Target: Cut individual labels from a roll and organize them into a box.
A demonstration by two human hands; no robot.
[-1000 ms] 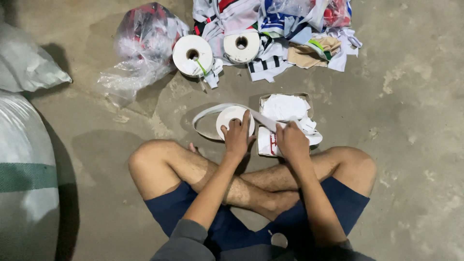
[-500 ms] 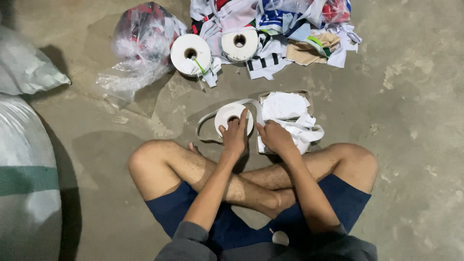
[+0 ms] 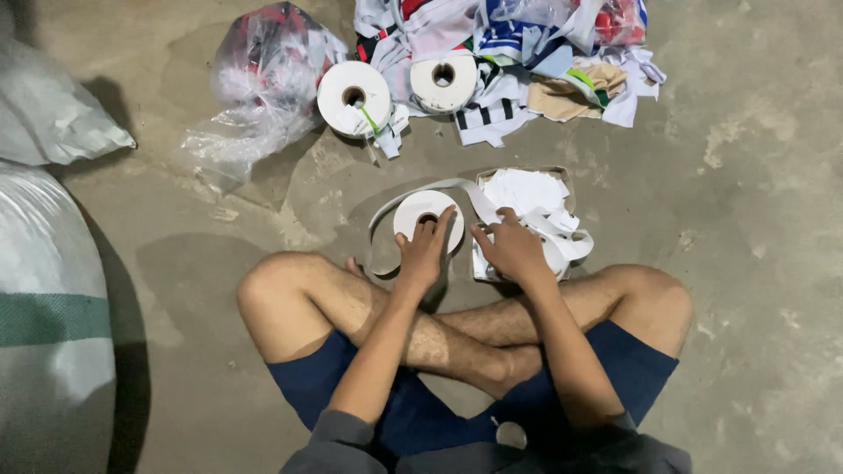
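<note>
I sit cross-legged on a concrete floor. My left hand (image 3: 424, 248) rests on a flat white tape roll (image 3: 413, 213) lying in front of my knees, fingers over its core. A loose white strip (image 3: 457, 189) runs from the roll toward the right. My right hand (image 3: 509, 246) pinches that strip beside a pile of cut white pieces (image 3: 527, 195) heaped in a shallow box.
Two more white tape rolls (image 3: 354, 96) (image 3: 444, 82) lie farther out, near a heap of mixed cloth scraps (image 3: 562, 61). A clear plastic bag of scraps (image 3: 263, 75) lies at upper left. Large white sacks (image 3: 44, 290) stand at the left edge.
The right hand has drawn back from the pile of pieces toward the roll. The left hand stays on the roll. The loose strip lies lower.
</note>
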